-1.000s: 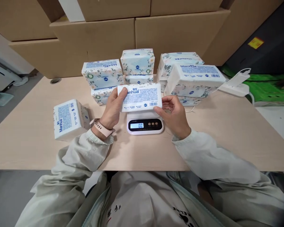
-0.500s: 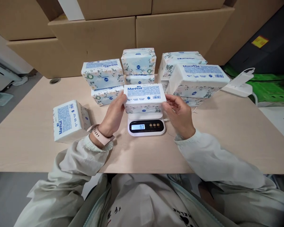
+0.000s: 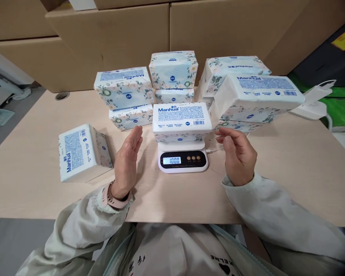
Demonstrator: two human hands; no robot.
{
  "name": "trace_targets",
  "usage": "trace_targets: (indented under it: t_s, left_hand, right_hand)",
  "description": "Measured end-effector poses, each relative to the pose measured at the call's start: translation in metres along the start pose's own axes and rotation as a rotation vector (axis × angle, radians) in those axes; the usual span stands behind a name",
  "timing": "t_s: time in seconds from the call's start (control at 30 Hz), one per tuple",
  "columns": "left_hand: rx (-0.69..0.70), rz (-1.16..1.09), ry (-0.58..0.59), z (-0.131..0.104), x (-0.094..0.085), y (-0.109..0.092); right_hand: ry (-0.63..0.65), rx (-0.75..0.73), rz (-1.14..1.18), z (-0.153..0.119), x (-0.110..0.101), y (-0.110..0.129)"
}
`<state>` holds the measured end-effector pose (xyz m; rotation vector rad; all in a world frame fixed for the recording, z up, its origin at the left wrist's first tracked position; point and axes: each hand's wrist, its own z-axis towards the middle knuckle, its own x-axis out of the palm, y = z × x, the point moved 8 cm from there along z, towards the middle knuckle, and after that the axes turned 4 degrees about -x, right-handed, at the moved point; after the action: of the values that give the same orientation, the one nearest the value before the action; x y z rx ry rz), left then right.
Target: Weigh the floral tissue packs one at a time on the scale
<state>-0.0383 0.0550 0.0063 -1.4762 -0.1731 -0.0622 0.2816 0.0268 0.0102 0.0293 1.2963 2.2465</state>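
Desk (image 3: 172, 207) before cartons (image 3: 132, 36): Manhua tissue pack (image 3: 182, 119) sits on digital scale (image 3: 183, 161) (reads 100.0), weighing apparently underway. Left hand (image 3: 127, 165) flat, empty; right hand (image 3: 239, 156) loosely curled, seemingly empty. Lifting would need a two-sided grip.

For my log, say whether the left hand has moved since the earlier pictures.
Yes: the left hand has moved leftward, away from the scale.

You wear a pale grey-green jacket (image 3: 119, 237), open at the front, with light blue-green edging (image 3: 241, 251) and 2 loose, wrinkled sleeves (image 3: 281, 209) gathered at the cuffs (image 3: 234, 188). Your pale shirt (image 3: 172, 245) bears dark "KELME" lettering (image 3: 220, 258). A pink strap (image 3: 117, 201) with dark slots rings your left wrist (image 3: 121, 191).
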Motion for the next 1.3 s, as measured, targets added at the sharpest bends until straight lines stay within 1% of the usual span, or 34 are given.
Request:
trace_targets:
  t_s: [0.37,0.83,1.2,1.3]
  left_hand:
    - [-0.040,-0.018,0.028,-0.003,0.004,-0.007]
    - [-0.033,-0.026,0.014,-0.002,0.004,-0.006]
    - [-0.035,-0.036,0.008,0.000,0.003,-0.004]
    - [-0.038,-0.027,0.008,0.002,0.003,-0.003]
  right_hand:
    - [-0.004,0.009,0.021,0.002,-0.002,0.001]
    - [-0.010,0.031,0.012,0.002,-0.001,0.001]
    - [-0.032,-0.009,0.010,0.005,-0.005,0.011]
    - [-0.035,0.000,-0.001,0.005,-0.005,0.009]
